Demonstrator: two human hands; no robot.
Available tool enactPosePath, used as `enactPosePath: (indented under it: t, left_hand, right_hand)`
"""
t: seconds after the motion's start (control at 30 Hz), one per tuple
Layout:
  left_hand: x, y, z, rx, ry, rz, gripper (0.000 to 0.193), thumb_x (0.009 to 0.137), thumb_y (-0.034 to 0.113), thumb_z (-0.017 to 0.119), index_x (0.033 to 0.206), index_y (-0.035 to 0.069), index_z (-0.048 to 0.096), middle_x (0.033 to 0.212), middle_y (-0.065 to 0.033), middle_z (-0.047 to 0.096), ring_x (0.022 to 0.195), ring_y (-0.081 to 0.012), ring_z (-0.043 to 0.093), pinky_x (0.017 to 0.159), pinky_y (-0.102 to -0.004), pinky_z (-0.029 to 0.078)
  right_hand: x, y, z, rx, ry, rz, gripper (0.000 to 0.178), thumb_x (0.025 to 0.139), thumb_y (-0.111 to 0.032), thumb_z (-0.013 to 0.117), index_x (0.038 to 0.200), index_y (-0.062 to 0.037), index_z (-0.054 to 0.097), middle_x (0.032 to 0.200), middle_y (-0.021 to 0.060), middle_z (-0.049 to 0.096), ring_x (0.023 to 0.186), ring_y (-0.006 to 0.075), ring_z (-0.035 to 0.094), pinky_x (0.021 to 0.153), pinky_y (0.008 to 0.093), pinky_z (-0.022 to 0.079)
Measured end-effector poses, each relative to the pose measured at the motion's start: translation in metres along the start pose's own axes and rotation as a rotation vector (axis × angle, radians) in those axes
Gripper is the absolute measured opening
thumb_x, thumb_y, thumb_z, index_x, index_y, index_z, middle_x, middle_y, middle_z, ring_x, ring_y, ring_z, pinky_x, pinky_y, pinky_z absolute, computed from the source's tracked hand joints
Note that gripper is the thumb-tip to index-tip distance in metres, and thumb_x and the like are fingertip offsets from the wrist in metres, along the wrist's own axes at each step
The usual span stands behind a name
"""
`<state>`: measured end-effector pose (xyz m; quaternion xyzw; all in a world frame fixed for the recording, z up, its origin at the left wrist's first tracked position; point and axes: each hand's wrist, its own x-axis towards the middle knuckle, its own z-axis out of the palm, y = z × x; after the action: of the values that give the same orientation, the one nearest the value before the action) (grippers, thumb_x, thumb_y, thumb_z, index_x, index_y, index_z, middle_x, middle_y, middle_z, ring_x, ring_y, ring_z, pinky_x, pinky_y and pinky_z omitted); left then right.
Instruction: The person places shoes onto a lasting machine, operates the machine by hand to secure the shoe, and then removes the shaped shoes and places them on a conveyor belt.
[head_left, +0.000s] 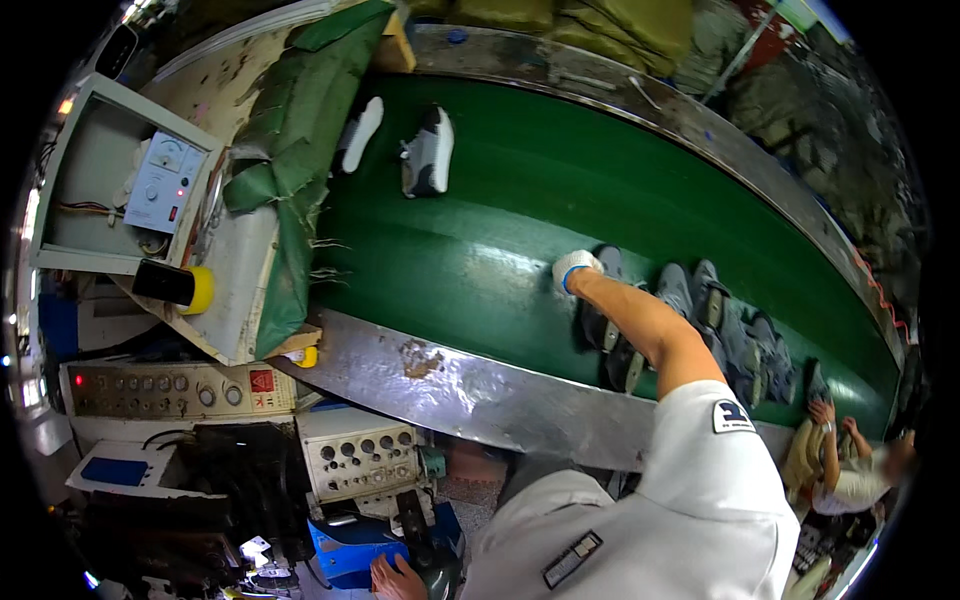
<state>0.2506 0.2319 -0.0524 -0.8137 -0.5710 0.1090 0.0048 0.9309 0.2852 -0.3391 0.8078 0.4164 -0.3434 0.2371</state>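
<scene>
A green belt (500,190) is bordered along its near edge by a metal rim (470,395), and its left end is partly covered by a green cloth (300,140). Past that end, an open grey box (75,160) is seen, in which a small meter unit (160,180) and loose wires (85,208) are held. In front of the near edge, a black machine (412,522) is placed. Grey shoes (675,288) are gathered along the right half of the near edge; toward the left end, a white-and-grey shoe (430,155) is set well apart from them.

The leftmost dark shoe (609,260) of the group is reached by the gloved right hand (573,267), just beside it; the fingers are hidden, so whether it is pinched cannot be told. The shoe is probably best gripped by its firm sides, with the forearm (632,308) kept raised so that its neighbours are not knocked. The bare left hand (398,578) is held beside the machine; its grip cannot be told.
</scene>
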Motion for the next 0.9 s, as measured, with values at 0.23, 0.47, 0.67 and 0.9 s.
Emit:
enactPosePath:
  t: [0.23, 0.47, 0.67, 0.9]
  left_hand:
    - [-0.007, 0.020, 0.014, -0.123, -0.040, -0.278, 0.035, 0.100, 0.029, 0.059, 0.098, -0.002, 0.074, 0.099, -0.0218, 0.073, 0.096, -0.0392, 0.068, 0.101, -0.0500, 0.048]
    - [-0.008, 0.010, 0.032, -0.006, -0.037, -0.320, 0.032, 0.098, 0.027, 0.061, 0.097, -0.002, 0.075, 0.096, -0.0217, 0.074, 0.094, -0.0415, 0.067, 0.097, -0.0505, 0.050]
    - [-0.010, 0.007, 0.029, 0.001, 0.048, -0.260, 0.027, 0.096, 0.025, 0.063, 0.090, 0.001, 0.075, 0.087, -0.0175, 0.074, 0.083, -0.0378, 0.067, 0.083, -0.0489, 0.052]
    - [-0.010, 0.003, 0.039, -0.213, 0.145, -0.339, 0.033, 0.093, 0.029, 0.064, 0.094, -0.003, 0.073, 0.094, -0.0200, 0.072, 0.090, -0.0411, 0.067, 0.081, -0.0482, 0.052]
  right_hand:
    - [0.096, -0.100, -0.167, 0.929, 0.423, 0.074, 0.085, 0.074, -0.059, 0.072, 0.126, 0.0071, 0.058, 0.120, 0.0293, 0.067, 0.112, 0.0393, 0.067, 0.095, 0.0454, 0.053]
    - [0.218, -0.168, -0.235, 1.240, 0.531, 0.347, 0.127, 0.066, -0.061, 0.083, 0.152, 0.0090, 0.021, 0.141, 0.0294, 0.052, 0.129, 0.0411, 0.054, 0.105, 0.0427, 0.047]
    - [0.184, -0.137, -0.194, 2.038, 0.285, -0.468, 0.054, 0.085, -0.025, 0.078, 0.124, 0.0067, 0.059, 0.117, 0.0175, 0.069, 0.100, 0.0272, 0.070, 0.089, 0.0404, 0.056]
    - [-0.114, -0.190, -0.043, 2.582, -0.934, -0.789, 0.067, 0.087, -0.028, 0.076, 0.142, -0.0006, 0.048, 0.139, 0.0194, 0.058, 0.121, 0.0349, 0.061, 0.105, 0.0513, 0.050]
